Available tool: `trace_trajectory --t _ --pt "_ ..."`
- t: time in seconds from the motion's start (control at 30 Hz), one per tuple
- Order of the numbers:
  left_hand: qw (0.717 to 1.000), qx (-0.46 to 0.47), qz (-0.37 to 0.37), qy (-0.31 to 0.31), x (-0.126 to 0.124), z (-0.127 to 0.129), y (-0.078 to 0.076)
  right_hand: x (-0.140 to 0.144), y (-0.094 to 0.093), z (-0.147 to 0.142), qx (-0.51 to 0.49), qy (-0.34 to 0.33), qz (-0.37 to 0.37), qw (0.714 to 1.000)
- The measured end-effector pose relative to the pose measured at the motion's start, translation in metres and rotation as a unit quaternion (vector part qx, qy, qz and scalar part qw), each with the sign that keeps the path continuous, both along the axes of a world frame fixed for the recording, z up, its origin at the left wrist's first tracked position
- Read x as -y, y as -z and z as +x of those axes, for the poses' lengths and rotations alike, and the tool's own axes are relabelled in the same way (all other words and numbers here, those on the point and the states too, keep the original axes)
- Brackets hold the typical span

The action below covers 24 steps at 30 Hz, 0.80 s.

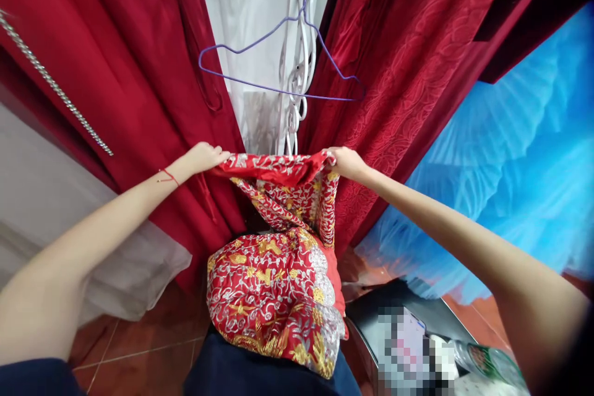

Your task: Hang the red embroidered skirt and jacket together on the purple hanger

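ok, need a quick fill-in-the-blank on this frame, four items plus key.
1. The left hand and right hand grip the garment by its ____ edge, not its lower one.
2. The red bracelet is on the ____ arm.
3. The wire hanger is ____ in colour.
4. The blue fabric is at the picture's ____ side.

Missing words: upper; left; purple; right.

Can read no word, brand or number anywhere. Perhaps lettered on the green label [480, 359] of the clear bottle [502, 365], but too small and blurred to make out. Blocked out by coarse pixels across the phone [409, 341] nearby, likewise illegible.
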<state>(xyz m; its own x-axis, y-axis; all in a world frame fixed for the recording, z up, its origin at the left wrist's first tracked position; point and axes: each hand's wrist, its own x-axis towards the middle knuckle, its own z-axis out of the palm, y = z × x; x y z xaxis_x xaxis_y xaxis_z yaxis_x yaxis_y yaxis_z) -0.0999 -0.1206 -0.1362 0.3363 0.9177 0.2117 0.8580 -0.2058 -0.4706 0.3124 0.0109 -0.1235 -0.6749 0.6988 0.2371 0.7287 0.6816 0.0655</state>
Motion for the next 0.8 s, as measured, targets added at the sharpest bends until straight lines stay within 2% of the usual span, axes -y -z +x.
trace_trajectory --t 0.1,0.17,0.23,0.33,0.4,0.47,0.6,0.7,0.8 --pt "0.997 0.047 0.042 -0.053 -0.005 0.001 -0.041 -0.028 -0.022 0.011 -0.099 0.021 0.006 0.995" --pt "0.987 0.092 0.075 -0.11 -0.005 0.005 -0.064 -0.036 -0.028 0.02 -0.166 -0.002 -0.018 0.986" --pt "0.972 0.121 0.103 -0.172 -0.003 0.008 -0.081 -0.033 -0.025 0.028 -0.232 -0.053 -0.08 0.968" --pt "0.957 0.134 0.111 -0.234 -0.004 0.006 -0.097 -0.012 -0.007 0.03 -0.295 -0.127 -0.178 0.93" --pt "0.953 0.15 0.103 -0.243 -0.008 0.0 -0.101 -0.001 0.004 0.026 -0.308 -0.125 -0.193 0.923" --pt "0.955 0.175 0.081 -0.227 -0.014 -0.008 -0.103 0.003 0.008 0.02 -0.305 -0.071 -0.158 0.937" --pt "0.962 0.2 0.013 -0.187 -0.022 -0.018 -0.111 0.001 -0.001 0.011 -0.219 0.042 -0.004 0.975" --pt "0.958 0.207 0.013 -0.199 -0.026 -0.017 -0.119 0.01 -0.008 0.001 -0.163 0.056 0.09 0.981" --pt "0.952 0.217 0.037 -0.212 -0.03 -0.011 -0.127 0.026 -0.008 -0.01 -0.07 -0.002 0.153 0.986"
